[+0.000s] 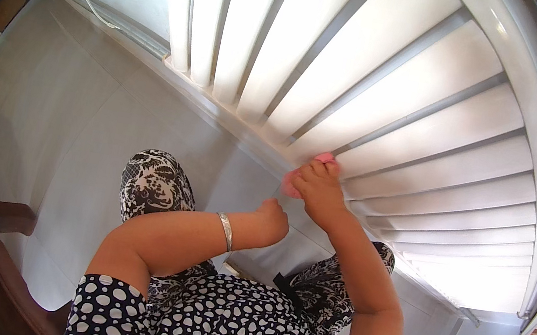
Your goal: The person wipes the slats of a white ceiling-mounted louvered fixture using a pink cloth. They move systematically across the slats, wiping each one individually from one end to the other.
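Your right hand (318, 188) presses a pink cloth (303, 173) flat against the white shutter slats (430, 134), fingers closed over it (for wiping pressure); your left hand (272, 219) hangs fisted, empty.

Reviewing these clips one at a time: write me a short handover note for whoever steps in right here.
Right hand: pressing a pink cloth against the lower end of the white window slats, at the sill.
Left hand: closed in a loose fist, holding nothing visible, hovering below the right hand; silver bangle on the wrist.
Person is crouched on the pale tiled floor, facing the window.
Done: cannot tell which slats have been wiped.
Left: judging by the cloth's position, probably the remaining slats and the sill.
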`<state>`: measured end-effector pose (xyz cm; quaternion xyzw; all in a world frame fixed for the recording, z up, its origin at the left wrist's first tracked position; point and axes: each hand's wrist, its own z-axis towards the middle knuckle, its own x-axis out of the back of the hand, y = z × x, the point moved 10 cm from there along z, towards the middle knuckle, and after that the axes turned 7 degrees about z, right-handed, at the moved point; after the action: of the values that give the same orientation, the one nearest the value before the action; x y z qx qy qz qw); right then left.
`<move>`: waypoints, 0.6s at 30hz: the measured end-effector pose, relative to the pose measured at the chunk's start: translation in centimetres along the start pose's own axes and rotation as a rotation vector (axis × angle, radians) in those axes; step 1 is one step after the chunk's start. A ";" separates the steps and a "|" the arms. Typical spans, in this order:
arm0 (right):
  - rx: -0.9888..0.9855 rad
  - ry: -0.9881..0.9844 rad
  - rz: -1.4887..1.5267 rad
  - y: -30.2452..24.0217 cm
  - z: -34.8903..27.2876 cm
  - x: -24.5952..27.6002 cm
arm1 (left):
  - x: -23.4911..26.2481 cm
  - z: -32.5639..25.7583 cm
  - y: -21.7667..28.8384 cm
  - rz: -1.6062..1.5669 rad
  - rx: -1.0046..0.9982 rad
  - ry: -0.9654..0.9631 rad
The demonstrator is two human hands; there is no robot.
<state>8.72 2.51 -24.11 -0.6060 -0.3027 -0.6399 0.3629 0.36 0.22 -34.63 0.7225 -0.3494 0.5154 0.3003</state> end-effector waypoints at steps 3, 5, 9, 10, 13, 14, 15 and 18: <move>-0.020 0.077 -0.165 -0.7 1.5 8.7 | 0.1 -0.3 0.0 0.019 -0.023 -0.004; -0.002 0.378 -0.333 -1.8 2.0 18.2 | -0.1 -0.7 -0.4 0.024 -0.010 -0.011; 0.014 0.710 -0.801 -3.0 -0.1 31.6 | -1.0 -0.7 -0.2 0.003 0.007 0.026; -0.123 0.713 -0.900 -2.4 -0.7 32.5 | -0.8 -0.7 0.0 -0.005 -0.006 0.051; 0.019 0.664 -0.738 -0.8 -0.4 31.5 | -0.2 -0.5 0.1 -0.041 -0.010 0.012; 0.036 0.623 -0.654 -0.5 0.2 30.1 | -0.1 -0.6 0.0 -0.052 -0.008 0.011; 0.006 0.574 -0.630 -0.3 0.8 28.3 | -0.2 -0.8 -0.2 -0.063 0.001 0.008; -0.066 0.551 -0.640 -0.4 1.1 24.8 | 0.2 -1.1 0.2 -0.051 -0.012 -0.028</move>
<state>8.89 1.24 0.65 -0.2990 -0.3464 -0.8678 0.1937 -0.34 0.89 -34.11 0.7366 -0.3379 0.4953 0.3129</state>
